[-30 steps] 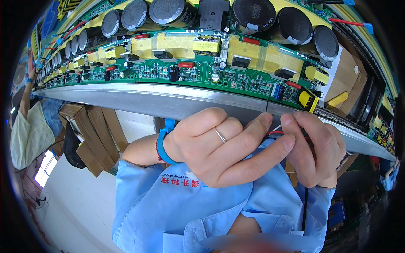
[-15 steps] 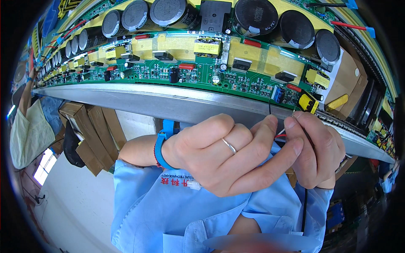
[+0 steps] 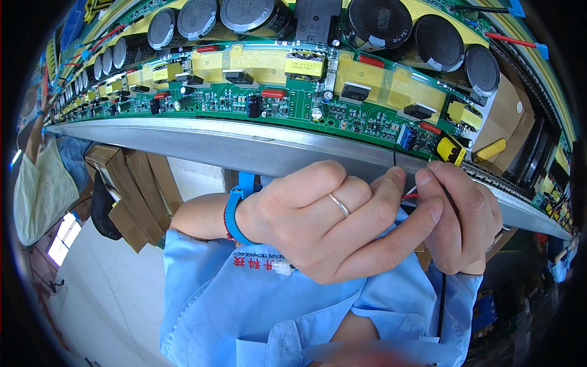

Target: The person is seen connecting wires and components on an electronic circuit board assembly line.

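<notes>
My left hand (image 3: 327,223), with a ring and a blue wristband (image 3: 230,214), pinches a thin black wire (image 3: 395,156) whose end sticks up past the fingertips. Close against it, my right hand (image 3: 465,223) is closed around a black cable (image 3: 443,300) that hangs down over my blue shirt. Short red and white wires (image 3: 410,195) show in the gap between the fingers. Both hands are in front of a metal rail (image 3: 244,142), just below a green circuit board (image 3: 287,122). The fingers hide where the wires join the cable.
Large black capacitors (image 3: 379,23), yellow transformers (image 3: 304,65) and small parts crowd the board. Similar boards run off to the left. Cardboard lies at the right (image 3: 504,116), and cardboard boxes (image 3: 107,171) stand at the lower left. Another person's arm (image 3: 36,137) shows at the far left.
The board has shifted slightly right in the view. Both hands keep their pinch, with only a small shift of the fingers and the black wire.
</notes>
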A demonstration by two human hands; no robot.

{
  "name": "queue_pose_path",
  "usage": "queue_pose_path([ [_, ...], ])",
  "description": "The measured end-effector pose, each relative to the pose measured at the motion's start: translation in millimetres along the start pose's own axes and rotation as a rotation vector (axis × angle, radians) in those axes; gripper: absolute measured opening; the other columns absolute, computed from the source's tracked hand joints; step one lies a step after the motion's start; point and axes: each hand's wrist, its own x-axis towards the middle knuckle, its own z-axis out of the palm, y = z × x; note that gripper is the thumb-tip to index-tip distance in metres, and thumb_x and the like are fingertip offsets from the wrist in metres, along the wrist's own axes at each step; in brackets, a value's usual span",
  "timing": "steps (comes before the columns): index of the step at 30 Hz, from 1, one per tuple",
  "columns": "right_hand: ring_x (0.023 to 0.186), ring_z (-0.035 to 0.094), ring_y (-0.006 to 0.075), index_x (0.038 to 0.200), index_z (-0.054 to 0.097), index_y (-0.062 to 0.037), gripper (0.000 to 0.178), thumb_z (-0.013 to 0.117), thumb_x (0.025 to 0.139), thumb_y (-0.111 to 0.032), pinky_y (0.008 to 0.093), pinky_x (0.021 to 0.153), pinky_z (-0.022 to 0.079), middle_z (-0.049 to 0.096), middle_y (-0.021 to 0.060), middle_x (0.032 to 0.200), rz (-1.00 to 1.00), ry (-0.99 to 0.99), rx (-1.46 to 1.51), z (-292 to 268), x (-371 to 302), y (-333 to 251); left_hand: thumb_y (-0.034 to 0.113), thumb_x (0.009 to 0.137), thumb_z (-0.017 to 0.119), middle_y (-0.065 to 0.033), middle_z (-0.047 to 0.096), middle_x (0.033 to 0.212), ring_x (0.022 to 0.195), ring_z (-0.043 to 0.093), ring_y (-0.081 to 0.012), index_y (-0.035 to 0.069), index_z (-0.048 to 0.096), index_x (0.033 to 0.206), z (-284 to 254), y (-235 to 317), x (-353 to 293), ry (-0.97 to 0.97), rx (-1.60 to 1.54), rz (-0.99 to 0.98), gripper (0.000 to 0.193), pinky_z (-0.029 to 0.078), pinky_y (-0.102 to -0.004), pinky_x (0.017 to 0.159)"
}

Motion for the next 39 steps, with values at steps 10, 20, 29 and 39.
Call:
queue_pose_path([
  [10,0.05,0.055,0.0109,0.085,0.069,0.0018,0.012,0.071,0.076,-0.005,0.0195,0.039,0.035,0.068,0.0148,0.089,0.027,-0.042,0.005,-4,-2,0,0.016,0.078,0.067,-0.0073,0.072,0.081,0.047,0.04,-0.0045,0.015,0.071,0.107,5,2,8,0.032,-0.019,-0.063,0.029,0.026,-0.0213,0.05],
  [20,0.051,0.058,0.0132,0.089,0.069,0.0006,0.017,0.073,0.073,-0.001,0.0212,0.042,0.04,0.071,0.0144,0.091,0.085,-0.05,-0.067,-2,2,0,0.021,0.076,0.068,-0.0059,0.07,0.082,0.049,0.045,-0.0062,0.009,0.074,0.1,-2,-12,5,0.027,-0.087,-0.09,0.027,0.028,-0.0215,0.05],
  [29,0.077,0.071,0.0276,0.092,0.066,0.0009,0.031,0.064,0.066,0.016,0.0319,0.064,0.057,0.071,0.0167,0.09,0.206,-0.22,-0.068,-8,7,-10,0.042,0.084,0.065,0.0021,0.06,0.071,0.049,0.041,-0.0067,0.009,0.073,0.1,-25,-6,-13,-0.206,-0.411,-0.154,0.037,0.024,-0.0243,0.049],
  [39,0.06,0.064,0.0201,0.091,0.069,-0.0002,0.032,0.068,0.06,0.007,0.0266,0.049,0.049,0.07,0.0148,0.092,0.148,-0.172,-0.06,-4,10,-4,0.017,0.073,0.065,0.0031,0.062,0.075,0.052,0.042,-0.0068,0.009,0.07,0.107,-27,2,-16,-0.303,-0.441,-0.193,0.035,0.024,-0.0247,0.051],
])
